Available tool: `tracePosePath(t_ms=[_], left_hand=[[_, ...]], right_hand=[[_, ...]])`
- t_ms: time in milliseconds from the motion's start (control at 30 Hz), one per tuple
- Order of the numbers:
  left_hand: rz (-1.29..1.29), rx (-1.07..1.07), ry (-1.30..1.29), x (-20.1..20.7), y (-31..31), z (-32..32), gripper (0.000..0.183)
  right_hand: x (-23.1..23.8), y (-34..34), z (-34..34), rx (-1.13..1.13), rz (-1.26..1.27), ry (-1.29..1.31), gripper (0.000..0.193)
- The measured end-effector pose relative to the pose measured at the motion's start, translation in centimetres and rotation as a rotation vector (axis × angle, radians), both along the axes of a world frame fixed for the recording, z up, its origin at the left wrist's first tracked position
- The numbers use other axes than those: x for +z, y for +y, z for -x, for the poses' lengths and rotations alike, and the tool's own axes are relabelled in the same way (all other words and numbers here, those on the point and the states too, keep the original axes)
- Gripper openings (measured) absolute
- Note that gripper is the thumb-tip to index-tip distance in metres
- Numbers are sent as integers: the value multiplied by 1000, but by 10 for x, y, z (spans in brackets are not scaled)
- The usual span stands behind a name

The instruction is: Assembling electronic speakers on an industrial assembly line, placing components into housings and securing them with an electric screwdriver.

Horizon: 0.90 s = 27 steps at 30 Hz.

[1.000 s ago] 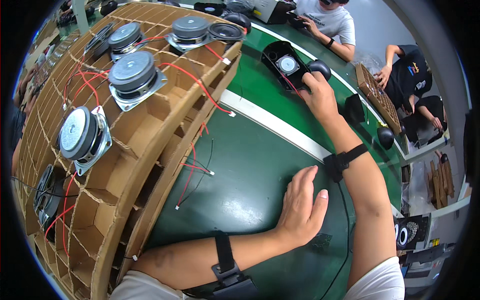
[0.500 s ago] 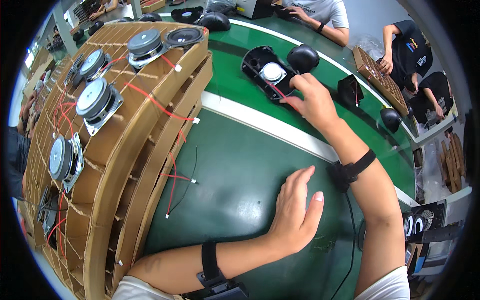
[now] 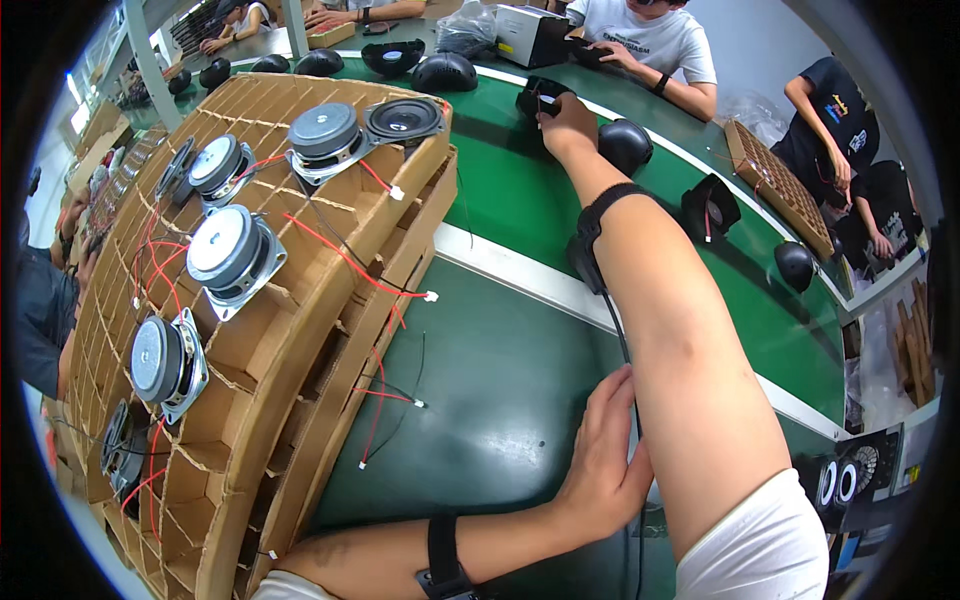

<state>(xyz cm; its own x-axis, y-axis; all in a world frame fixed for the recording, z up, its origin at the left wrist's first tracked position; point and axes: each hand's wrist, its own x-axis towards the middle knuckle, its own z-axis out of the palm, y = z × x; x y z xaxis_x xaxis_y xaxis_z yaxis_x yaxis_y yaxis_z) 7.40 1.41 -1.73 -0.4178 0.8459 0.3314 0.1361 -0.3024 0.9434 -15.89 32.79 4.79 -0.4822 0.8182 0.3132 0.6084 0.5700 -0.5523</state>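
Observation:
My right hand stretches far across the green conveyor belt, its fingers closed at the near side of a black speaker housing. The hand covers much of that housing, so its inside hardly shows. Just right of the hand sits a rounded black housing. My left hand hovers over or rests on the dark green table; which of the two I cannot tell. Its fingers are stretched out and it holds nothing, with the right forearm passing in front of its edge.
At left, stacked cardboard divider trays carry several round speakers with red and black wires hanging over the side. More black housings stand along the belt. Across it, a person works, and another sits by a divider tray.
My right hand has moved away from me and to the left, and the black housing now lies farther across the belt. The left hand stays stretched out, and the view has shifted slightly.

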Motion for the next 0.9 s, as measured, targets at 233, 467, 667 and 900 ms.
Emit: tracePosePath(t_ms=[233, 467, 667, 900], left_hand=[[41, 116, 199, 13, -9, 3, 59], [39, 91, -139, 14, -9, -8, 71], [106, -405, -731, 32, -24, -11, 75], [403, -637, -763, 49, -47, -29, 43]], right_hand=[[-14, -13, -22, 128, -36, 75, 51], [-10, -47, -133, 47, 323, 522, 40], [24, -135, -199, -3, 764, 970, 27], [16, -166, -250, 69, 464, 895, 18]])
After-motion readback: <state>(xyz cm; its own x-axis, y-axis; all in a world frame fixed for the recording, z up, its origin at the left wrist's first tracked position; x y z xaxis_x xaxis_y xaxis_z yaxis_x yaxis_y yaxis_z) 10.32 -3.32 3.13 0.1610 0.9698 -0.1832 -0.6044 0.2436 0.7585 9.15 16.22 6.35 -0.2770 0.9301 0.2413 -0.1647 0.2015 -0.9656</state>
